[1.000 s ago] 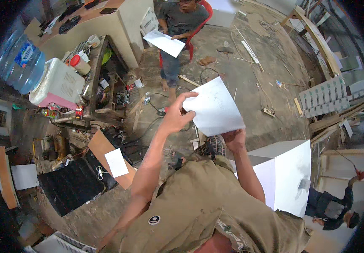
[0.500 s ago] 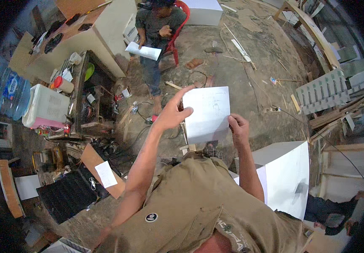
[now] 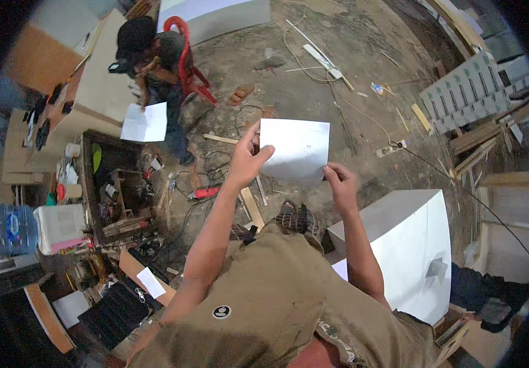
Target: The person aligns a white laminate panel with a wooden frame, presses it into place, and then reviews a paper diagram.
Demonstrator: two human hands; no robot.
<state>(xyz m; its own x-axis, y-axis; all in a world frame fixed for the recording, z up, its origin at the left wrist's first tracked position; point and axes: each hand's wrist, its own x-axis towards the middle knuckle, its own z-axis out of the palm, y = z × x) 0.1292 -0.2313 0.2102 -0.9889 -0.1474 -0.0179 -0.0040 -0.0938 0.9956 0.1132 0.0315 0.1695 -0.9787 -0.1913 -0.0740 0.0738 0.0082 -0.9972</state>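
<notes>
In front of me I hold up a white sheet of paper (image 3: pixel 294 150) with a small faint drawing on it. My left hand (image 3: pixel 249 158) grips its left edge, thumb on the face and fingers behind. At the lower right corner, my right hand (image 3: pixel 342 184) pinches the sheet between thumb and fingers. The sheet is tilted, and its lower part is shaded.
A person (image 3: pixel 154 67) sits on a red chair (image 3: pixel 185 55) at the far left, holding another paper (image 3: pixel 145 122). A white cabinet box (image 3: pixel 399 245) stands by my right arm. Cables, wood strips (image 3: pixel 252 207) and a red tool (image 3: pixel 205 192) lie on the floor.
My left fingers, stretched along the paper's edge before, now curl behind it. The sheet tips and appears shorter. My view has shifted, and the seated person now bends lower over their paper.
</notes>
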